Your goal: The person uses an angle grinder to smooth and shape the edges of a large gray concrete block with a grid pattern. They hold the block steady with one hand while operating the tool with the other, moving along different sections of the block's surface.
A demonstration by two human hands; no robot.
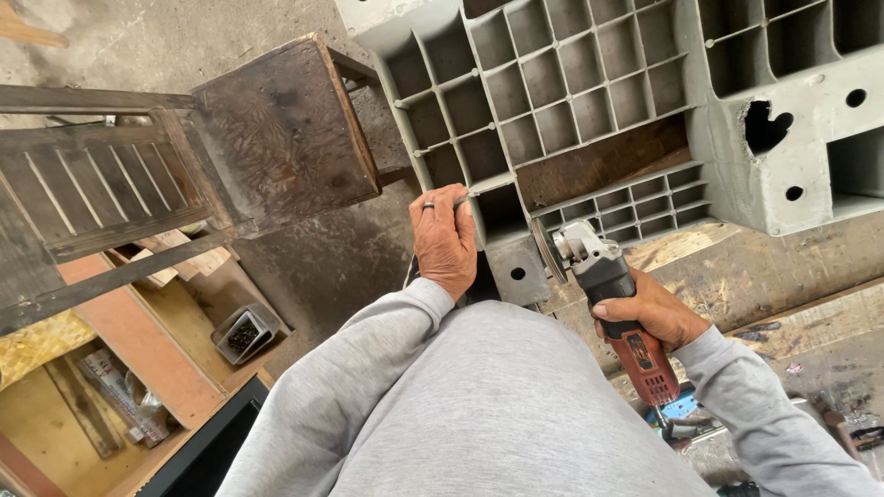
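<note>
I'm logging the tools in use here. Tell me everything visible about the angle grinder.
The angle grinder has a red ribbed rear body, a black grip and a grey metal head with a thin disc. The right hand holds its grip. It points up and left, disc on edge against the grey plastic pallet.

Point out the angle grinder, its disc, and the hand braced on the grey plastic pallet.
angle grinder (619, 308): head view, on its red and grey body.
disc (545, 247): head view, on the disc's thin edge.
left hand (446, 241): head view, on the back of the hand, gripping the pallet (589, 92) edge.
</note>
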